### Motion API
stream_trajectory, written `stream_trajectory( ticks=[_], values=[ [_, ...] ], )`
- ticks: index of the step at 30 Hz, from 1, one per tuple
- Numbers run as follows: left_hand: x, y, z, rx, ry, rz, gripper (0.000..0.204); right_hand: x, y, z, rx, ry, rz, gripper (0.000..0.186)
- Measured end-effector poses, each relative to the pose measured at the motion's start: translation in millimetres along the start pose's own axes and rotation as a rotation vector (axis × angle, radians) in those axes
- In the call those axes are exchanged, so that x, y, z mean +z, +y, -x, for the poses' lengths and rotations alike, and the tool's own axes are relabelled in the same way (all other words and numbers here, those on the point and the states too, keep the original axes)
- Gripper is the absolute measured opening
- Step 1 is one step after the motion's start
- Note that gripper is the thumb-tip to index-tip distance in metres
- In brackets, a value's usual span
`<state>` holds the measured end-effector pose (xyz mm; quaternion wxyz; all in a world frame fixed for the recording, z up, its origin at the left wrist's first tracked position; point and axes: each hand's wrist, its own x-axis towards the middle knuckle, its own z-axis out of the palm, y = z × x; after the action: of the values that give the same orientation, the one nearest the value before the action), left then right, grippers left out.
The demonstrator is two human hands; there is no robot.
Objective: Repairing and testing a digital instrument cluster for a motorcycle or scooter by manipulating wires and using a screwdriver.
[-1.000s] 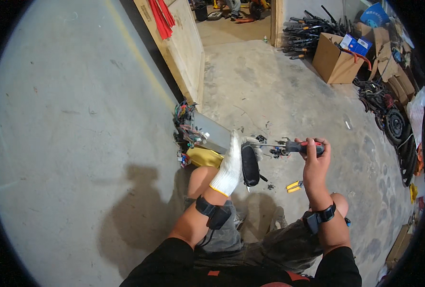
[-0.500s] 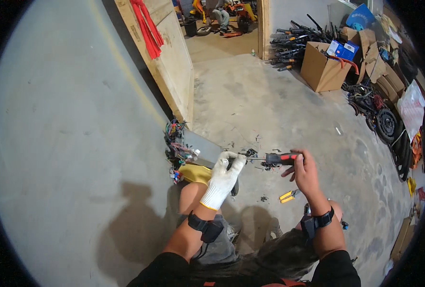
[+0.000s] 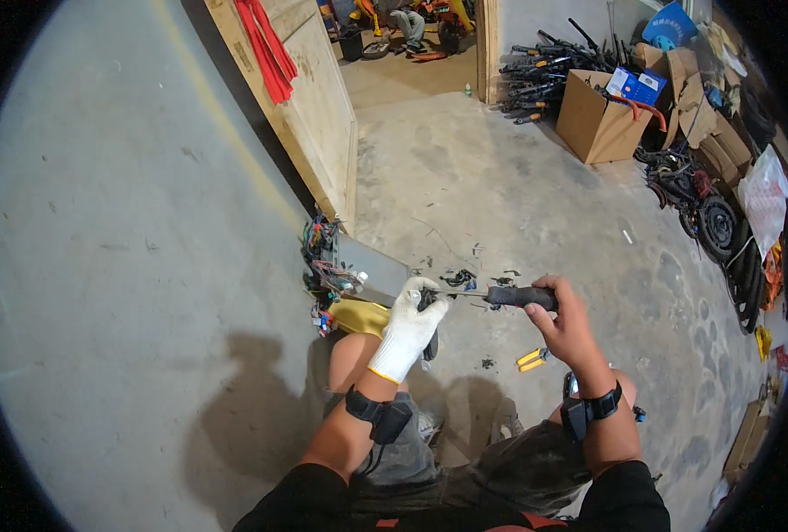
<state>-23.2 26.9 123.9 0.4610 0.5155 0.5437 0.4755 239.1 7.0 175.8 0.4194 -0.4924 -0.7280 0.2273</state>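
Held in white-gloved left hand [image 3: 406, 330], above grey concrete floor [image 3: 509, 204]: black part [image 3: 431, 345], mostly hidden, probably light, stiff; hold by sides. Gripped in bare right hand [image 3: 568, 324]: black-handled, steel-shafted screwdriver [image 3: 520, 298], likely rigid; take by handle.

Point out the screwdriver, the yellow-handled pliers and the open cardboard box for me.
Screwdriver [image 3: 520, 297]: head view, on its dark handle.
Yellow-handled pliers [image 3: 533, 363]: head view, on one of the yellow handles.
Open cardboard box [image 3: 589, 122]: head view, on its brown side wall.
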Motion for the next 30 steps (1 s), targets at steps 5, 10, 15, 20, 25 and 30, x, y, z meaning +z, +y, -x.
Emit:
stream_trajectory(
  ticks=[5,10,15,20,25,30],
  values=[
    [1,3,0,-0.009,0.003,-0.007,0.025,7,15,0,-0.096,0.019,-0.082,0.034],
    [2,2,-1,0.044,-0.034,-0.005,0.022,-1,19,-3,0.447,-0.070,-0.365,0.034],
    [1,-6,-2,0.109,-0.017,-0.038,0.025,-5,14,-3,0.267,-0.172,-0.118,0.035],
    [1,3,0,-0.008,-0.047,0.036,0.024,5,16,0,-0.173,0.015,-0.061,0.040],
    [-2,1,2,-0.011,-0.052,0.021,0.023,-3,17,-5,0.498,-0.131,-0.296,0.040],
    [-1,0,1,0.009,-0.025,-0.028,0.023,1,15,-4,0.277,-0.099,-0.179,0.038]
  ],
)
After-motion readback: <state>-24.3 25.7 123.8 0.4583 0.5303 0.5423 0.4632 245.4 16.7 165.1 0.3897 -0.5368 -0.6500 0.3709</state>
